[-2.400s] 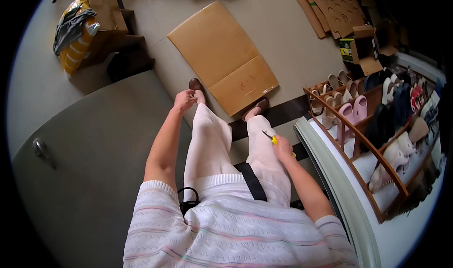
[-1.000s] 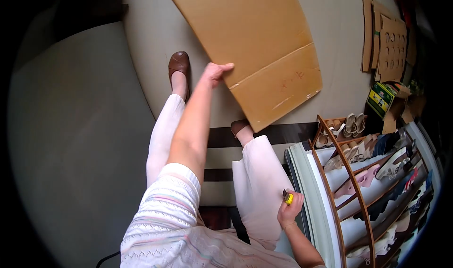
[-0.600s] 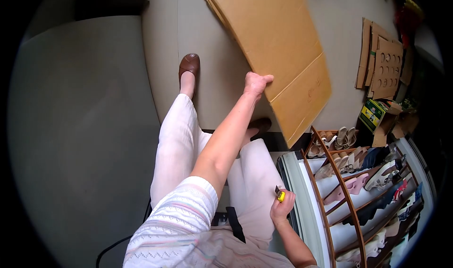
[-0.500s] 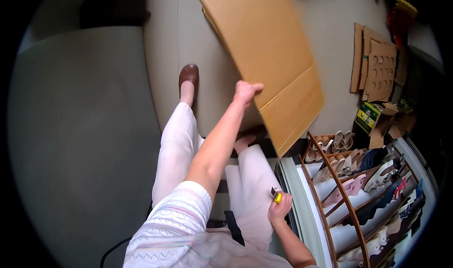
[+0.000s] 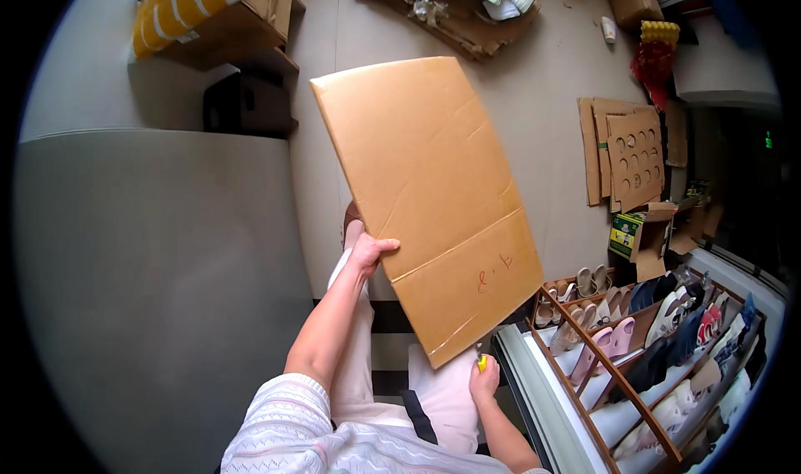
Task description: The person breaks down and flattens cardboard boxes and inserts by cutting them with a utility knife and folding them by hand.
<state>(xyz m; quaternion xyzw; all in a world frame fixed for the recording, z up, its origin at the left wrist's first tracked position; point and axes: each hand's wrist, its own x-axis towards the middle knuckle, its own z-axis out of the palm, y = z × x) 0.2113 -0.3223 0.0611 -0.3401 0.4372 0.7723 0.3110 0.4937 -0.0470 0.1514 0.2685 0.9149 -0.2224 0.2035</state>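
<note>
Shoe rack point(image 5: 616, 379) alongside, packaging pile point(image 5: 467, 28) ahead, cardboard point(image 5: 430, 165) in left grip point(image 5: 368, 253), yellow tool point(image 5: 482, 363) in right grip point(image 5: 484, 381)

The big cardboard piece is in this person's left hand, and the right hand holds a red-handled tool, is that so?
Not quite: the head view shows the tool has a yellow handle, not red. The left hand does hold the big cardboard piece, and the right hand the tool.

Cardboard sheet point(image 5: 427, 207): red handwritten marks point(image 5: 483, 282), perhaps "8" and "A"; green box point(image 5: 624, 234) print too small.
</note>
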